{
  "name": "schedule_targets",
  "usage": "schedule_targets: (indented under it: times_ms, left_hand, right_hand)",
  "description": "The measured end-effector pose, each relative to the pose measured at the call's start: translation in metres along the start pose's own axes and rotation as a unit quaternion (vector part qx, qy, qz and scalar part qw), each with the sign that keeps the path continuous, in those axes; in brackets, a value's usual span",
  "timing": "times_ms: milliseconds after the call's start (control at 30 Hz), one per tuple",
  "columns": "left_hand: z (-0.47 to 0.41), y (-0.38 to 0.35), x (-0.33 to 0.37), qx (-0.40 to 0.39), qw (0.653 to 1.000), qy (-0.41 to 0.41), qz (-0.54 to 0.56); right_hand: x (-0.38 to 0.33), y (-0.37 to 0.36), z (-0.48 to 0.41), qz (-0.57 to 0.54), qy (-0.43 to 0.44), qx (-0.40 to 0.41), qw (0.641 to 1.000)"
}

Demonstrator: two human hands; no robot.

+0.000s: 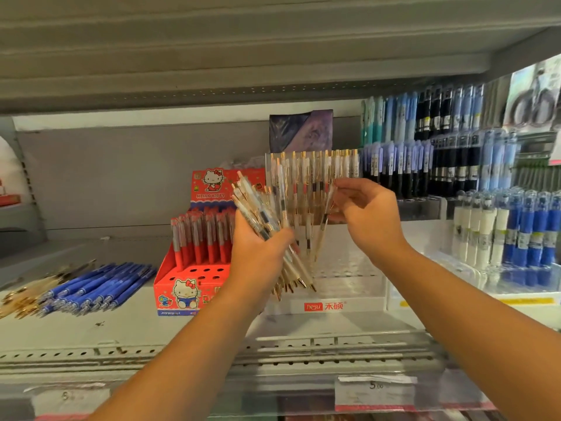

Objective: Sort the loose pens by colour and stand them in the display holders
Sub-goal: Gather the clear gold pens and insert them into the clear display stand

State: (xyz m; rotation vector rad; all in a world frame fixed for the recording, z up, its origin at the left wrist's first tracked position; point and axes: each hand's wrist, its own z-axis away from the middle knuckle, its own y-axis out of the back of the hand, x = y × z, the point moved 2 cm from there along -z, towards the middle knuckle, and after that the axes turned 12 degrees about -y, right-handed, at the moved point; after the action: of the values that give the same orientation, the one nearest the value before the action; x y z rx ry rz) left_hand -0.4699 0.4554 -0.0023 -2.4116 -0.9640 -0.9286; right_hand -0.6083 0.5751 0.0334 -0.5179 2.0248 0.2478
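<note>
The bundle of clear-and-gold pens [268,221] is clenched in the left hand [258,253] in front of the shelf. Its long axis slants from the clicker ends at upper left down to the gold tips at lower right, which fan out just above the clear display holder [358,287]. The right hand [370,220] pinches a single pen [324,221] between thumb and fingertips. That pen hangs nearly upright, tip down and leaning slightly left, just beside the bundle. Behind both hands a row of standing pens [318,165] of the same kind fills the back of the holder, clips up. Their lower halves are hidden by the hands and blurred, and the holder's holes cannot be made out. The left hand's fingers cover the middle of the bundle. Left of the holder, touching it, stands a red cartoon-cat box [182,284] with red pens [200,238] upright in it. Farther left, blue pens [100,284] lie loose on the shelf [127,326] beside a blurred heap of gold pens [24,296]. To the right, tiered racks [425,147] carry blue and black pens. A price tag [375,390] sits on the shelf edge below.
</note>
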Motion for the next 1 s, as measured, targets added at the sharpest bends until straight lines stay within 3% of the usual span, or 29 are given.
schedule_targets:
  times_ms: [133,400,667,1000]
  left_hand:
    - [0.008,-0.008,0.001,-0.004,0.999,-0.023,-0.023]
    - [0.010,0.003,-0.005,-0.006,0.996,-0.036,-0.081]
    - [0.009,0.003,-0.005,-0.007,0.994,-0.044,-0.100]
    - [0.009,0.002,-0.005,-0.011,0.993,-0.052,-0.102]
  right_hand:
    - [-0.001,-0.001,-0.007,0.066,0.029,-0.033,0.997]
    - [0.012,0.004,-0.014,-0.005,0.003,-0.034,0.999]
    - [0.014,0.005,-0.011,0.070,0.044,-0.001,0.997]
    - [0.031,-0.006,-0.015,0.207,0.016,-0.065,0.976]
